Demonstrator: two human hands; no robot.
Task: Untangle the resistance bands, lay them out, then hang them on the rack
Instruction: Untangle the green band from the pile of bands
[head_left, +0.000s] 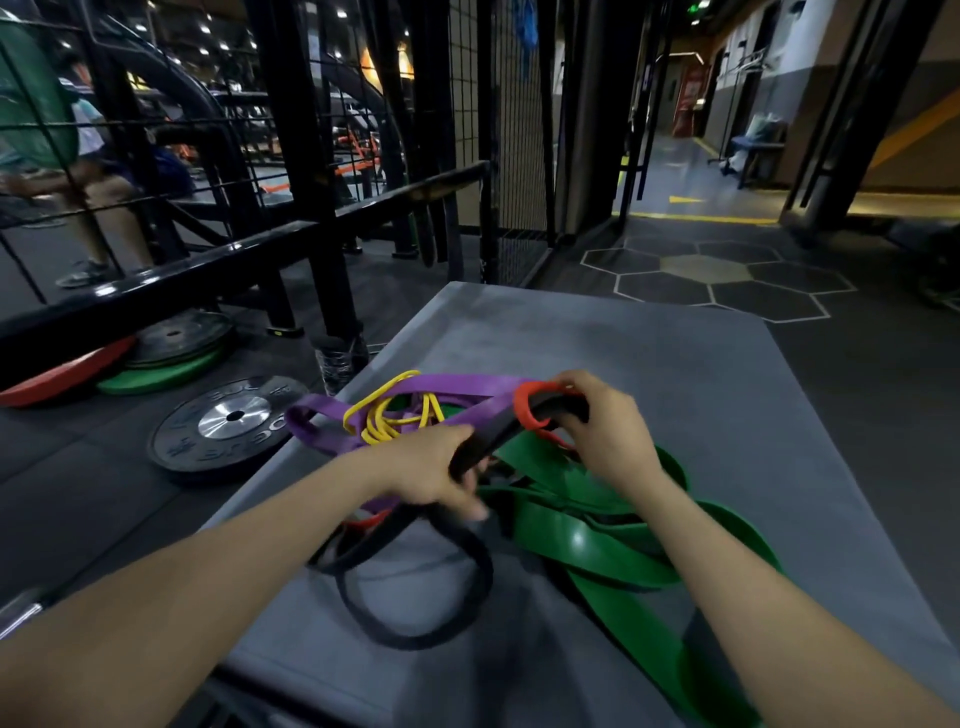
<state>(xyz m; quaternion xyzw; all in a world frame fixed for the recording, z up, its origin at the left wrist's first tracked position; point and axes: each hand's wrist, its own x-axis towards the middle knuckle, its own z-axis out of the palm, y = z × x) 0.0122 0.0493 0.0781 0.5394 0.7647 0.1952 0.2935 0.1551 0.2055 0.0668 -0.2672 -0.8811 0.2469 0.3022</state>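
Over the grey mat (649, 364), the left hand (431, 475) and right hand (605, 421) both grip the black band (441, 587), lifting it from the tangled purple band (447, 387), yellow band (387, 415), red band (530, 405) and green band (597, 545).

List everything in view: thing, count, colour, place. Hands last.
black band: one, black, near side of platform, upper end held by both hands
orange band: one, orange, looped round the black band at the right hand
purple band: one, purple, far side of pile
yellow band: one, thin, yellow, over the purple
green bands: count unclear, green, right side of pile
platform: one, grey, under the pile
weight plates: several, black, green, red, floor at left
left hand: grips black band
right hand: grips black band
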